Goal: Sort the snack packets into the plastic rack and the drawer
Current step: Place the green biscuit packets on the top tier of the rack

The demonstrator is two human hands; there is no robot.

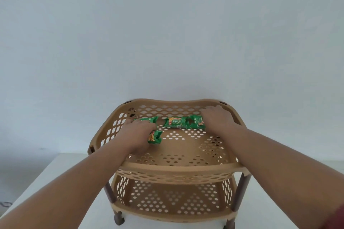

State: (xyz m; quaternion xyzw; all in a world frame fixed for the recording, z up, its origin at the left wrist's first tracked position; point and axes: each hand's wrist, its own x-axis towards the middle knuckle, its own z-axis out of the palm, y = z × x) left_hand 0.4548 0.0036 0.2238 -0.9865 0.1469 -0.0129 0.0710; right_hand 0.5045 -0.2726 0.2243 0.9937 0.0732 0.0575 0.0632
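A: Where are the snack packets?

B: All in the top shelf of the tan plastic rack (175, 166), toward its back wall. One green packet (176, 122) lies flat in the middle. A second one (197, 122) sits just to its right, touching it end to end. A third (147, 119) lies at the back left, and a fourth (154, 137) sits nearer the front, poking out from under the left hand.

A: What is the left hand doing?

B: The left hand (138, 132) lies over those two left packets, back of the hand up, fingers bent down onto them. It looks like a grip on the near packet, though the fingertips are hidden.

A: And the right?

B: The right hand (216, 118) rests palm down at the back right corner, against the right end of the second packet. Its fingers curve loosely downward; I cannot tell whether they pinch the wrapper or only touch it.

A: Anything on the lower shelf?

B: The lower shelf (173, 204) shows only its pattern of holes. The rack stands on brown legs (109, 194) on a white table (44, 188), with a pale wall (167, 33) behind.
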